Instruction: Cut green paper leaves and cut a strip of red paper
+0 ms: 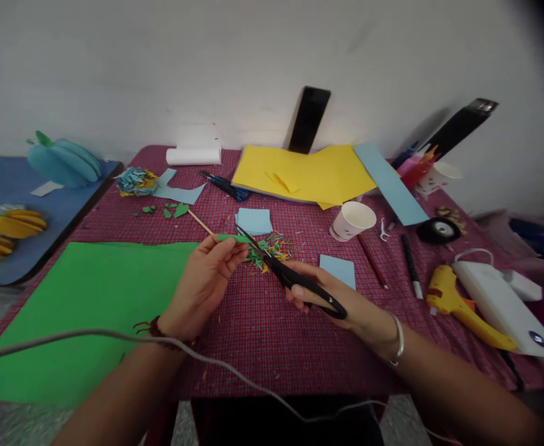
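My left hand (pixel 214 266) pinches a narrow green paper strip (pixel 232 238) and a thin wooden stick (pixel 200 221) that points up and to the left. Black scissors (pixel 295 279) are in my right hand (pixel 316 286), their blades at the right end of the green strip. Beneath the blades lies a pile of small green, yellow and blue paper clippings (pixel 276 246). Light blue paper squares (pixel 254 220) sit just behind the strip, and another blue square (pixel 337 271) is beside my right hand.
Green sheet (pixel 114 297) at left; yellow paper (pixel 309 173) and a leaning phone (pixel 310 118) behind. A paper cup (pixel 353 221), marker (pixel 411 266), yellow glue gun (pixel 462 303) and white power strip (pixel 504 306) are at right. A grey cable (pixel 235 371) crosses the foreground.
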`<state>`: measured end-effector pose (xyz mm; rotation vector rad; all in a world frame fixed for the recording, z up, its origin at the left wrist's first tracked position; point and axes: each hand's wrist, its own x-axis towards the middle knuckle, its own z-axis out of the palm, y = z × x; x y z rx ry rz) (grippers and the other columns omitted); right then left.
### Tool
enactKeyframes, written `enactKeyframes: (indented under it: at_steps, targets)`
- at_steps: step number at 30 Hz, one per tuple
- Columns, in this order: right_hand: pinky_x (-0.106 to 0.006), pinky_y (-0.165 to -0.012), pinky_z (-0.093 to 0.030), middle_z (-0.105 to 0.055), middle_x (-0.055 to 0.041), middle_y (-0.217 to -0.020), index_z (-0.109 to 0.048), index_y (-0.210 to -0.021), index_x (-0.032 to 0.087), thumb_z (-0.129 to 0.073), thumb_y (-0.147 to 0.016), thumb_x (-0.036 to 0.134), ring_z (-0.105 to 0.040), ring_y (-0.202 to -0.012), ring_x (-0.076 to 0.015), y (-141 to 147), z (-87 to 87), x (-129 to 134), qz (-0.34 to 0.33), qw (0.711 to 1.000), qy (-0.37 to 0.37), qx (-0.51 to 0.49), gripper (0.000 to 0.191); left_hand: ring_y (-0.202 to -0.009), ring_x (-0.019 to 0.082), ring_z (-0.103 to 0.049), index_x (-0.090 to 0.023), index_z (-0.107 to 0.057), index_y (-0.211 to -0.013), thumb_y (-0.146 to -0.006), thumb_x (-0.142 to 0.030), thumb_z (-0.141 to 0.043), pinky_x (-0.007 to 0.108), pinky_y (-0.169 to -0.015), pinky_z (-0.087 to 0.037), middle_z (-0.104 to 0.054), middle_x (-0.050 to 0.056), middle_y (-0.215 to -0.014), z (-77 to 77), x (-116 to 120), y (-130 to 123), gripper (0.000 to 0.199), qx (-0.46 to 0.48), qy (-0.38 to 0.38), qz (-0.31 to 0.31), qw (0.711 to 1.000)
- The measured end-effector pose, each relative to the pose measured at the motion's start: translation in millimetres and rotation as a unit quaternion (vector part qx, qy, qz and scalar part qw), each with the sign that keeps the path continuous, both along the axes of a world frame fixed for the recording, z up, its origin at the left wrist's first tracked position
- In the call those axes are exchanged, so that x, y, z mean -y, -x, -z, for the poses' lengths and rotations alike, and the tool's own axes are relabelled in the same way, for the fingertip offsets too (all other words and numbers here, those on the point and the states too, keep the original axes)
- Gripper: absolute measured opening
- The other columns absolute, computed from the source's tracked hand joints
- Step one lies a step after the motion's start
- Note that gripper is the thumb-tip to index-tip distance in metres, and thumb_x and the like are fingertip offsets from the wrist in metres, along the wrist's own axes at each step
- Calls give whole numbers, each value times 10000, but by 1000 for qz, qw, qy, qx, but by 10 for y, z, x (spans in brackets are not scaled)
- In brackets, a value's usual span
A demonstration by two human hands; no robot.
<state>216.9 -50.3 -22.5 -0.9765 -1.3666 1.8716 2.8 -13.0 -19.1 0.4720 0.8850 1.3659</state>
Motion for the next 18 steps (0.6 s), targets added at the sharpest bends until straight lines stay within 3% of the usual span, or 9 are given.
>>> enactKeyframes:
  at_steps: [18]
  targets:
    - [-206, -427, -261, -477, 47, -653, -572, -1254, 142, -726, -760, 501, -353, -494, -51, 36, 10, 22, 26, 999, 20, 13, 630, -685, 125, -681, -149, -613, -699, -667, -72, -746, 280, -769, -570, -687, -13, -663, 80, 3, -25, 158, -5, -1, -1, 1000]
